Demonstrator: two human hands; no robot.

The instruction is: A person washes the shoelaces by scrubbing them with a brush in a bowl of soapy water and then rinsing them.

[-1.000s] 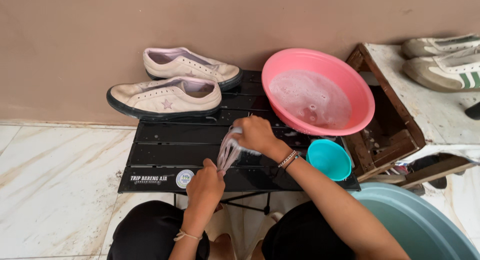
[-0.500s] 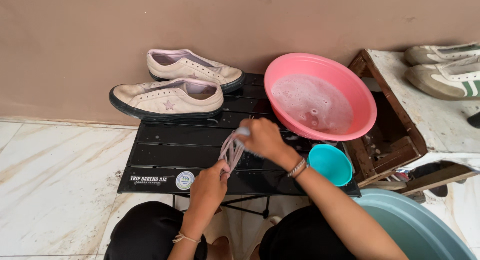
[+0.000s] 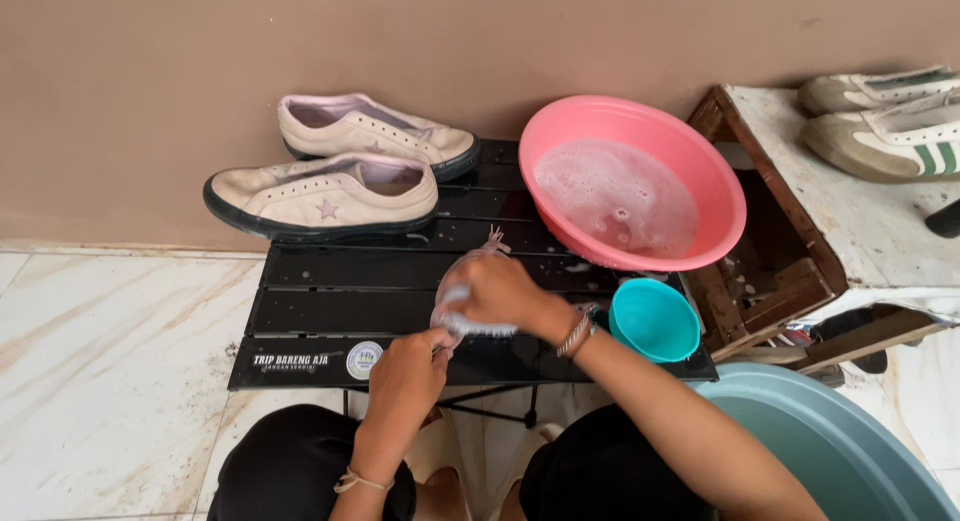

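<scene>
My right hand (image 3: 497, 291) is closed over a bunch of pale, wet shoelaces (image 3: 452, 293) above the black slatted folding table (image 3: 330, 311). A frayed lace end (image 3: 493, 243) sticks out beyond the knuckles. My left hand (image 3: 408, 369) pinches the near end of the same laces at the table's front edge, touching the right hand. Whether something else lies under the right palm is hidden. A pink basin (image 3: 632, 186) of soapy water rests at the table's back right.
Two cream low sneakers (image 3: 322, 194) (image 3: 372, 131) without laces sit at the table's back left, by the brown wall. A small teal cup (image 3: 654, 319) stands beside my right wrist. A wooden crate (image 3: 770, 251), a white-topped stand with two more shoes (image 3: 885, 131) and a large teal tub (image 3: 840, 451) are on the right.
My right hand has slid down the laces toward me and now meets the left hand. The laces, stretched between the hands before, are bunched under the right palm.
</scene>
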